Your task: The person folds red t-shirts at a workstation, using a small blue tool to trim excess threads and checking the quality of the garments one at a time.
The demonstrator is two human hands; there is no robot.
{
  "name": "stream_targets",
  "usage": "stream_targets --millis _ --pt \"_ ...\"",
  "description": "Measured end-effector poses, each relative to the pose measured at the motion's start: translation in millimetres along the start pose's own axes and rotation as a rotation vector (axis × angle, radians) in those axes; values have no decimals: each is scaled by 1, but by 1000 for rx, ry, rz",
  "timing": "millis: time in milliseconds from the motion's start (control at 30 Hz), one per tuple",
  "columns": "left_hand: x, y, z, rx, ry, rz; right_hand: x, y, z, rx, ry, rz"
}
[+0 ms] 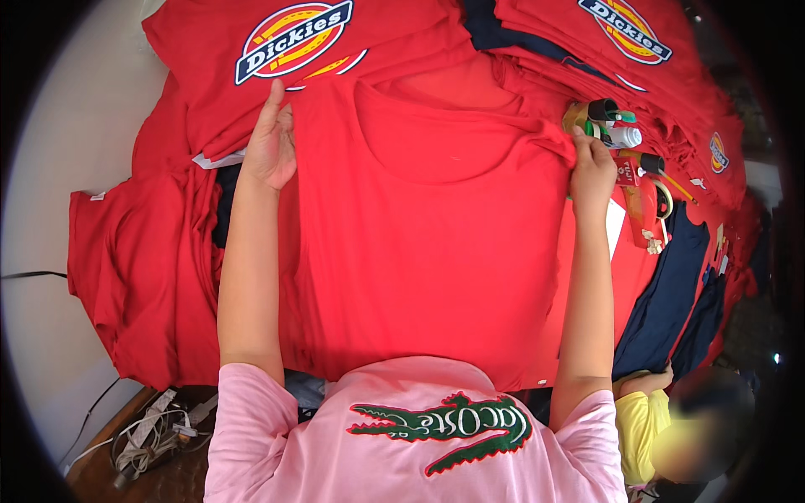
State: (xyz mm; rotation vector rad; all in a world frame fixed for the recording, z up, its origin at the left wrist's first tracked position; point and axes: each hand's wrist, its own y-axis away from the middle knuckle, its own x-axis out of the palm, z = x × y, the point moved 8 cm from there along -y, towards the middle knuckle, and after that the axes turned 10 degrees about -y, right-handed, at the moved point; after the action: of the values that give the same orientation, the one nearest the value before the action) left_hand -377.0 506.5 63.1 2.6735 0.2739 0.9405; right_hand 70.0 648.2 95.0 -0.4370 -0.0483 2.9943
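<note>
A red sleeveless top (436, 243) with a wide scooped neck is spread in front of me, its lower edge near my body. My right hand (594, 172) is closed on the top's right shoulder, pinching the bunched cloth between thumb and fingers. On the other side, my left hand (272, 142) is against the left shoulder edge, palm toward the cloth. Its long finger stretches upward; the other fingertips are partly hidden at the fabric edge. Under and beyond the top lie more red garments, including a printed red shirt (402, 38) at the far left.
Red clothes are piled at the left (142, 277) and far right (671, 92). Right of my hand stand a white bottle (625, 137), small containers and a tape roll (663, 201). Navy cloth (662, 293) lies near a person in a yellow sleeve (641, 427). Tangled cables (155, 440) lie lower left.
</note>
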Motion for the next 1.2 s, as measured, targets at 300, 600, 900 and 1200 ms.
stream_targets --millis 300,600,900,1200 --pt "-32 -18 35 -125 -39 0 55 31 7 -201 262 81" --pt "-14 7 26 -41 160 -22 29 29 7 -303 52 149" --pt "-7 198 36 -11 151 368 -91 176 60 -195 -32 456" --pt "-73 357 182 -621 -878 97 -135 328 -42 147 446 674"
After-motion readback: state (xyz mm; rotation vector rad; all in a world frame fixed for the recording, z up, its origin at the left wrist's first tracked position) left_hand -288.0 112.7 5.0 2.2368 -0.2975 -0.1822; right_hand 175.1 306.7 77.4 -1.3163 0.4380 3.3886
